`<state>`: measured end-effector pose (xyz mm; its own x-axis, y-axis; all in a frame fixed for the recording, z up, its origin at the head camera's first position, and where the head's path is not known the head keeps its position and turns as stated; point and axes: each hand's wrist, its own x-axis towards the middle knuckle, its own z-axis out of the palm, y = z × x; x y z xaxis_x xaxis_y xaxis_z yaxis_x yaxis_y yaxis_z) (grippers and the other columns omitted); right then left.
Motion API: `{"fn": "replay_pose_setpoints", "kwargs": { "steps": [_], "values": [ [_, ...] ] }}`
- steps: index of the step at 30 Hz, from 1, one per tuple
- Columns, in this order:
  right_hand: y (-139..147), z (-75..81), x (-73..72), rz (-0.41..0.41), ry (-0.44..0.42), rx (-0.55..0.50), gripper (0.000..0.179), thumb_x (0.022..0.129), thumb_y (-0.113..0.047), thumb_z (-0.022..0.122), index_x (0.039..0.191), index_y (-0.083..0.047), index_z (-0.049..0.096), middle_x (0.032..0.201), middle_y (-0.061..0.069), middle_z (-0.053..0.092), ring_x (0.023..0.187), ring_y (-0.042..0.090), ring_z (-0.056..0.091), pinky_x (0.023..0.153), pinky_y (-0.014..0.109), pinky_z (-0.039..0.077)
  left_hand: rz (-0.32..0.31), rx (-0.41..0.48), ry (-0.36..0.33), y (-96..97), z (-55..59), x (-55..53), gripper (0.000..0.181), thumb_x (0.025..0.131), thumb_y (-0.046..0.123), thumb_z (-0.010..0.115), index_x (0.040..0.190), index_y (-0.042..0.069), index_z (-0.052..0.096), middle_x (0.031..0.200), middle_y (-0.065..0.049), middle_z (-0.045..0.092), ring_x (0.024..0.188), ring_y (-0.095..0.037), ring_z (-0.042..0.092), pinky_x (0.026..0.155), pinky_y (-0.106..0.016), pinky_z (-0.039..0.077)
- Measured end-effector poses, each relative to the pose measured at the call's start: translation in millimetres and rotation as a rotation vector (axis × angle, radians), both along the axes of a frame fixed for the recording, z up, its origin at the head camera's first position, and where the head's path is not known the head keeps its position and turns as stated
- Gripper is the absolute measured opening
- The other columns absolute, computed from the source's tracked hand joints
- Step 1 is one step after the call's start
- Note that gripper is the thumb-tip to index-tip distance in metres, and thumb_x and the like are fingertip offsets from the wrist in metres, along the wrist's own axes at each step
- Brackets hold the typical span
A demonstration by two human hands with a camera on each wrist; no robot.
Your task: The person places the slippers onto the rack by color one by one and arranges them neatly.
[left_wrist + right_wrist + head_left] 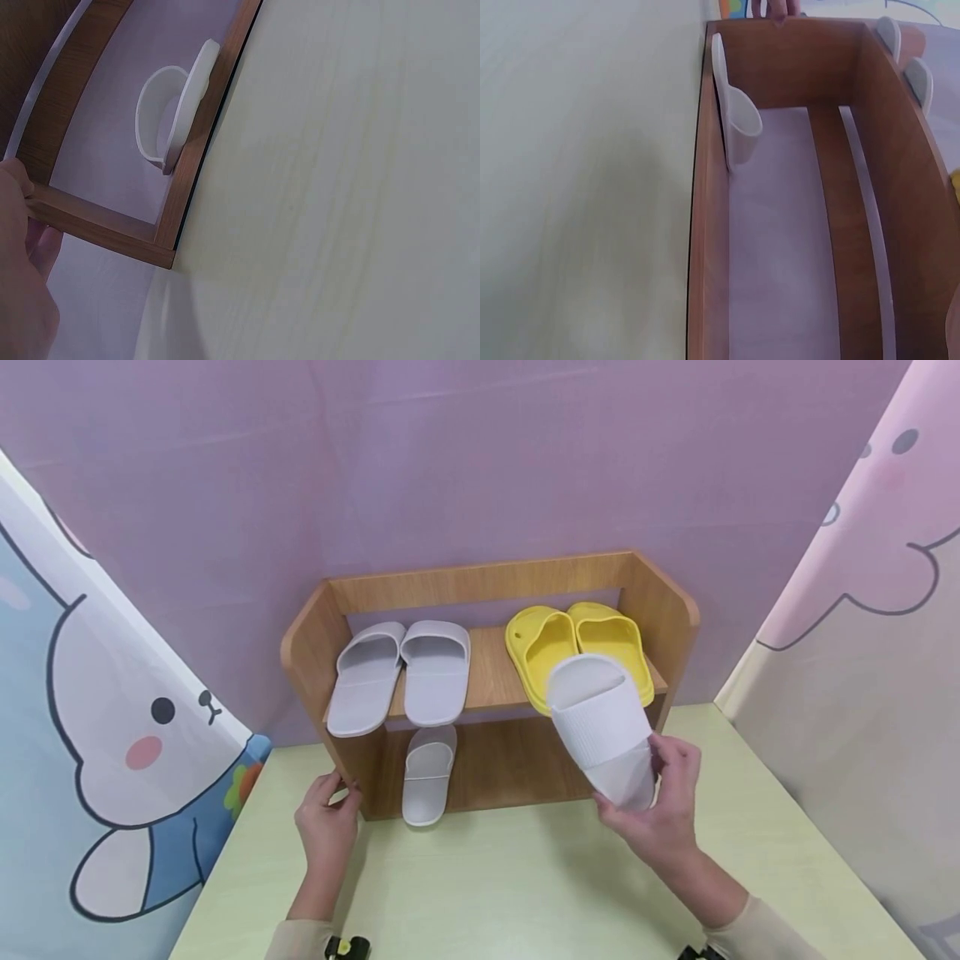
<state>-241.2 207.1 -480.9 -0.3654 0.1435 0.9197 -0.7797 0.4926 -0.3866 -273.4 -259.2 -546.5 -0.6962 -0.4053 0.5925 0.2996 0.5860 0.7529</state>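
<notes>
My right hand [667, 802] grips a white slide slipper [603, 722] by its lower end, thumb on one side and fingers on the other. The slipper is lifted in front of the wooden shoe rack [483, 781] and overlaps the yellow clogs [551, 647] in the head view. At the rack's left side panel, my left hand [327, 822] pinches the front edge between thumb and fingers. One light slipper [427, 781] lies on the lower shelf near the left; the left wrist view shows this slipper [180, 109] from the side.
A pair of light grey slippers [437, 672] sits on the upper shelf at left, with the yellow clogs at right. The rack stands on a pale tabletop [487, 877] against a purple cloth backdrop [480, 468]. Cartoon-printed cloths [150, 752] hang on both sides.
</notes>
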Motion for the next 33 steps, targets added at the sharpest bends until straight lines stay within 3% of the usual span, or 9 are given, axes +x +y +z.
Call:
{"fn": "replay_pose_setpoints", "kwargs": {
  "steps": [4, 7, 12, 18, 27, 33],
  "values": [
    [-4, -7.2, -2.1, 0.031, -0.018, 0.035, 0.096, 0.06, -0.026, 0.086, 0.137, 0.022, 0.054, 0.122, 0.031, 0.046, 0.111, 0.021, 0.045, 0.082, 0.021, 0.041, 0.008, -0.011, -0.006, -0.7, -1.1, -0.1, 0.033, 0.092, -0.01, 0.079, 0.122, 0.005, 0.084, 0.105, -0.008, 0.078, 0.098, 0.006, 0.066, 0.076, -0.005, 0.056],
    [-8, -9.2, -0.7, 0.071, -0.041, 0.057, 0.097, 0.06, -0.023, 0.087, 0.14, 0.021, 0.053, 0.123, 0.037, 0.044, 0.115, 0.022, 0.047, 0.09, 0.02, 0.045, 0.015, -0.018, -0.01, -0.4, -1.6, 0.1, 0.034, 0.093, -0.009, 0.078, 0.123, 0.005, 0.084, 0.105, -0.008, 0.078, 0.099, 0.001, 0.068, 0.076, -0.005, 0.055],
    [-13, -9.1, 2.2, 0.123, -0.071, 0.079, 0.098, 0.06, -0.019, 0.088, 0.144, 0.019, 0.051, 0.128, 0.037, 0.042, 0.119, 0.023, 0.053, 0.103, 0.02, 0.049, 0.02, -0.012, -0.033, 0.1, -0.4, 0.6, 0.034, 0.094, -0.007, 0.079, 0.124, 0.006, 0.084, 0.106, -0.007, 0.077, 0.101, -0.007, 0.07, 0.077, -0.005, 0.055],
    [-21, -11.2, 2.9, 0.161, -0.092, 0.122, 0.101, 0.061, -0.02, 0.09, 0.146, 0.016, 0.052, 0.129, 0.036, 0.043, 0.12, 0.028, 0.052, 0.104, 0.019, 0.048, 0.015, 0.0, -0.037, 0.3, 0.4, 1.6, 0.036, 0.094, -0.009, 0.079, 0.126, 0.007, 0.083, 0.107, -0.007, 0.077, 0.101, 0.001, 0.067, 0.077, -0.004, 0.054],
    [-33, -15.9, 8.9, 0.184, -0.17, 0.199, 0.106, 0.058, -0.019, 0.095, 0.151, 0.011, 0.052, 0.133, 0.029, 0.047, 0.124, 0.028, 0.049, 0.104, 0.02, 0.048, 0.011, 0.002, -0.03, -0.3, -0.7, 0.3, 0.035, 0.093, -0.009, 0.08, 0.125, 0.005, 0.083, 0.106, -0.008, 0.076, 0.103, -0.025, 0.075, 0.077, -0.006, 0.056],
    [-39, -20.2, 11.8, 0.192, -0.227, 0.241, 0.109, 0.056, -0.017, 0.099, 0.151, 0.01, 0.052, 0.135, 0.026, 0.047, 0.12, 0.028, 0.053, 0.101, 0.023, 0.051, 0.016, 0.006, -0.046, -0.5, -1.2, 0.5, 0.037, 0.094, -0.007, 0.08, 0.128, 0.006, 0.083, 0.108, -0.007, 0.076, 0.103, -0.017, 0.073, 0.078, -0.005, 0.055]
  ]
}}
